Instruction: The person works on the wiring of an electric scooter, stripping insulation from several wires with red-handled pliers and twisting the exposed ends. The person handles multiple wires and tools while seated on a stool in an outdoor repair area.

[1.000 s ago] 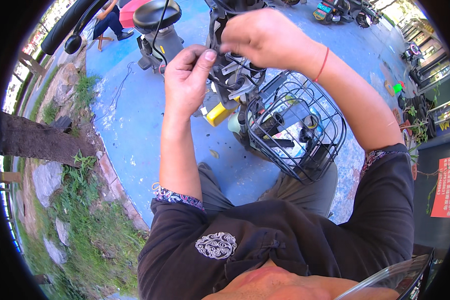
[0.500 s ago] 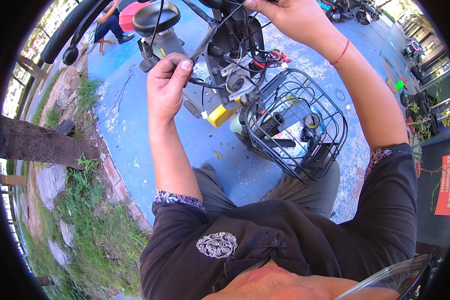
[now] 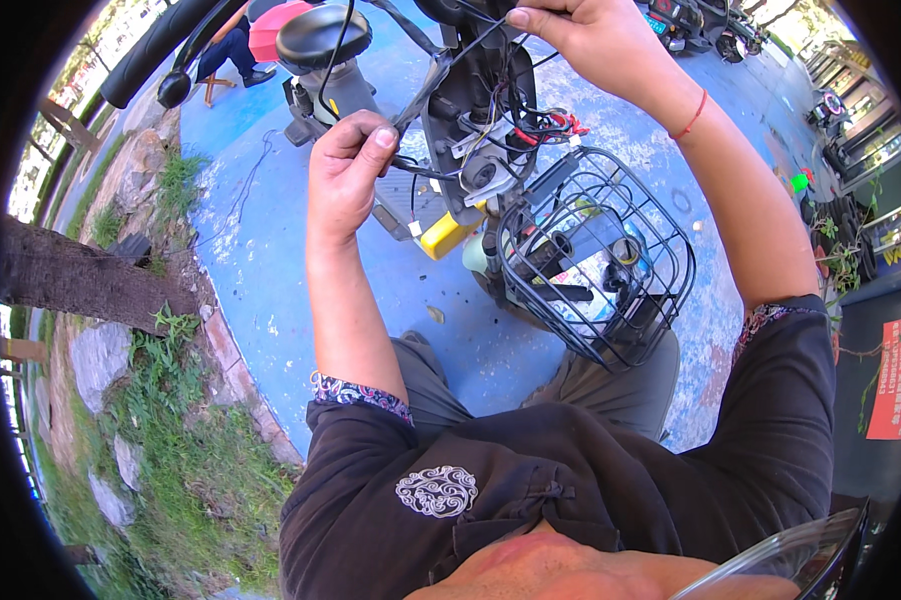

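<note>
Both hands are raised at the stripped front of an electric scooter, whose bundled wires [image 3: 495, 125] hang exposed around the steering column. My left hand [image 3: 342, 185] is closed, thumb against curled fingers, on a black cable [image 3: 418, 104]. From there the cable slants up toward my right hand [image 3: 602, 42], which pinches a dark wire between thumb and fingertip; its other fingers are partly cut off by the upper edge. Red wires [image 3: 562, 126] bunch below the right hand. A white connector [image 3: 416, 230] dangles under the left one, beside a yellow part [image 3: 446, 236].
A black wire basket [image 3: 630, 325] with things inside sits close before my knees. At upper left are a handlebar grip [image 3: 160, 50], brake lever [image 3: 174, 88] and scooter seat [image 3: 325, 38]. A seated person [image 3: 232, 50] is beyond. Tree trunk [image 3: 90, 275] and rocks border the blue pavement [image 3: 270, 290].
The scooter and both hands appear slightly lower and farther right in the picture. Each hand keeps its pinch; little else differs.
</note>
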Available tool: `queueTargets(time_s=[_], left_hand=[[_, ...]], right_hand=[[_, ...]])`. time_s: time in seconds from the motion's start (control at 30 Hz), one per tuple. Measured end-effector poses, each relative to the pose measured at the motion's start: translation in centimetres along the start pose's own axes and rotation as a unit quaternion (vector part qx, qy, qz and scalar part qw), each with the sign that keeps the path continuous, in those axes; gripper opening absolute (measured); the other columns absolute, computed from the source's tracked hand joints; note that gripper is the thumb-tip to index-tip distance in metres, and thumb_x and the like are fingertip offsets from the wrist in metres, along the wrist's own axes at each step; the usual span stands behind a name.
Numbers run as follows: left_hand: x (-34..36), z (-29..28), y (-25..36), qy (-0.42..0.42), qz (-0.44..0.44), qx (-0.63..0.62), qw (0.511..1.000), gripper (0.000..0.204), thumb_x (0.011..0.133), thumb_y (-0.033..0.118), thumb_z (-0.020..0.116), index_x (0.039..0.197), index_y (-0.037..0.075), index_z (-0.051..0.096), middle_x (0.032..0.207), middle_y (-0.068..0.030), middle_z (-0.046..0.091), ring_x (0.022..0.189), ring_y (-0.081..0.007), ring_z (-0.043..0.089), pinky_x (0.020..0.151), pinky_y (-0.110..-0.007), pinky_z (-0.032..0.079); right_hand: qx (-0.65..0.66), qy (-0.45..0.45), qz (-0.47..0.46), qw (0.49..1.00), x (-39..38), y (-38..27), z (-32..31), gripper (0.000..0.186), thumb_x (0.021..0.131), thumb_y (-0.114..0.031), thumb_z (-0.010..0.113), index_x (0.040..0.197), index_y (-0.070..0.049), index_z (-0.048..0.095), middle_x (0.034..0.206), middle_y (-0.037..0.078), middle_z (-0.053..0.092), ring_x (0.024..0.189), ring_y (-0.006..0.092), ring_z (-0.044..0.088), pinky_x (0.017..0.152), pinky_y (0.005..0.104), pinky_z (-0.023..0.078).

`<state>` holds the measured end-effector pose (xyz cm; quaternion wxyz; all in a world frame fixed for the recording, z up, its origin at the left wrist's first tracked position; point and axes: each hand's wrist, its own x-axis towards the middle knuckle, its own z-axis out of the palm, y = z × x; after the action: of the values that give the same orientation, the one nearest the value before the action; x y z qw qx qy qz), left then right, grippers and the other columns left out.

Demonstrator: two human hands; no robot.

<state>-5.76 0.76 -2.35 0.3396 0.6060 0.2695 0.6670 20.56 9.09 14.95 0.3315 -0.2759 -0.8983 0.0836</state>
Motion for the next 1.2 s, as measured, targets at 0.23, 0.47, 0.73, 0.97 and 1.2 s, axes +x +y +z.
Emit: queueTargets(time_s=[0.23,0.47,0.73,0.97,1.2], left_hand=[[0.4,2.0,1.0,0.055,-0.011,0.255,0.965,0.015,0.088,0.007,0.078,0.099,-0.001,0.073,0.08,-0.0028,0.067,0.059,-0.0064,0.046,0.058,-0.026,0.044],[1.6,6.1,3.4,0.167,0.068,0.314,0.932,0.038,0.085,0.001,0.079,0.121,0.0,0.071,0.1,-0.0044,0.072,0.061,-0.004,0.042,0.057,-0.022,0.043],[2.1,5.7,2.2,0.199,0.117,0.275,0.933,0.022,0.086,-0.001,0.075,0.109,-0.002,0.075,0.093,-0.0066,0.073,0.065,-0.0048,0.057,0.059,-0.021,0.047],[2.5,5.7,2.1,0.21,0.143,0.247,0.935,0.018,0.084,-0.003,0.073,0.101,-0.002,0.077,0.085,-0.0057,0.07,0.066,-0.0076,0.06,0.059,-0.023,0.048],[2.5,6.2,3.4,0.207,0.204,0.387,0.875,0.009,0.081,0.001,0.075,0.089,-0.002,0.075,0.071,-0.0073,0.068,0.06,-0.0116,0.061,0.058,-0.026,0.05]], right_hand=[[-0.131,-0.09,-0.005,0.987,-4.0,-0.1,0.7,0.022,0.095,-0.031,0.068,0.101,-0.011,0.076,0.085,0.016,0.072,0.081,0.0368,0.07,0.071,0.0452,0.055],[-0.138,-0.071,-0.069,0.985,-4.9,-3.8,5.5,0.019,0.092,-0.023,0.068,0.103,-0.007,0.072,0.081,0.017,0.071,0.082,0.0395,0.07,0.073,0.0496,0.056],[0.028,-0.014,0.038,0.999,-2.8,-4.7,7.4,0.036,0.09,-0.01,0.074,0.122,0.003,0.065,0.08,0.006,0.069,0.063,0.0094,0.059,0.058,0.0275,0.05],[0.27,0.007,0.122,0.955,-1.9,-4.2,8.6,0.035,0.092,-0.001,0.069,0.125,0.005,0.062,0.09,0.003,0.068,0.079,0.0068,0.062,0.071,0.0228,0.052],[0.161,0.029,0.069,0.984,-1.0,-3.7,9.1,0.017,0.094,-0.01,0.068,0.105,0.002,0.064,0.082,0.008,0.067,0.076,0.0171,0.064,0.067,0.0318,0.052]])
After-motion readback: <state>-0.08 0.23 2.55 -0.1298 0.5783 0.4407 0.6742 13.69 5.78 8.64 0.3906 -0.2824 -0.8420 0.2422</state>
